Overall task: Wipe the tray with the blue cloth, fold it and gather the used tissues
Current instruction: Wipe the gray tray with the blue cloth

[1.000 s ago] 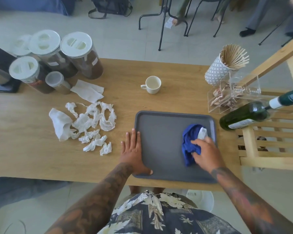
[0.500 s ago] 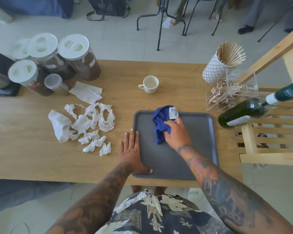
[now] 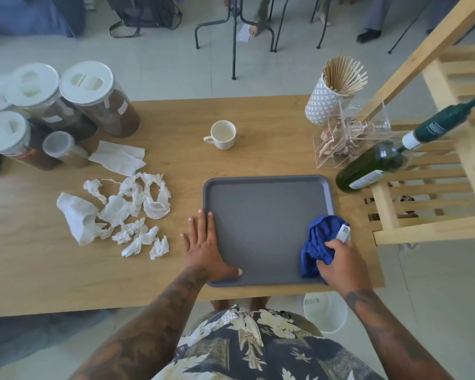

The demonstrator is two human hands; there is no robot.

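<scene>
A grey tray (image 3: 261,220) lies on the wooden table in front of me. My right hand (image 3: 340,260) grips a bunched blue cloth (image 3: 317,244) with a white label and presses it on the tray's near right corner. My left hand (image 3: 203,248) lies flat on the tray's left edge, fingers spread, thumb on the tray's near rim. Several crumpled white used tissues (image 3: 121,209) are scattered on the table left of the tray.
Several lidded jars (image 3: 66,113) stand at the far left, with a flat napkin (image 3: 118,157) by them. A white cup (image 3: 222,134) sits beyond the tray. A stick holder (image 3: 329,97), a clear box (image 3: 348,141), a green bottle (image 3: 376,165) and a wooden rack (image 3: 436,187) are on the right. A white bin (image 3: 325,311) stands below.
My right hand swept the blue cloth from the tray's right side to its far left middle, then back to the near right corner. My left hand stayed on the tray's left edge.
</scene>
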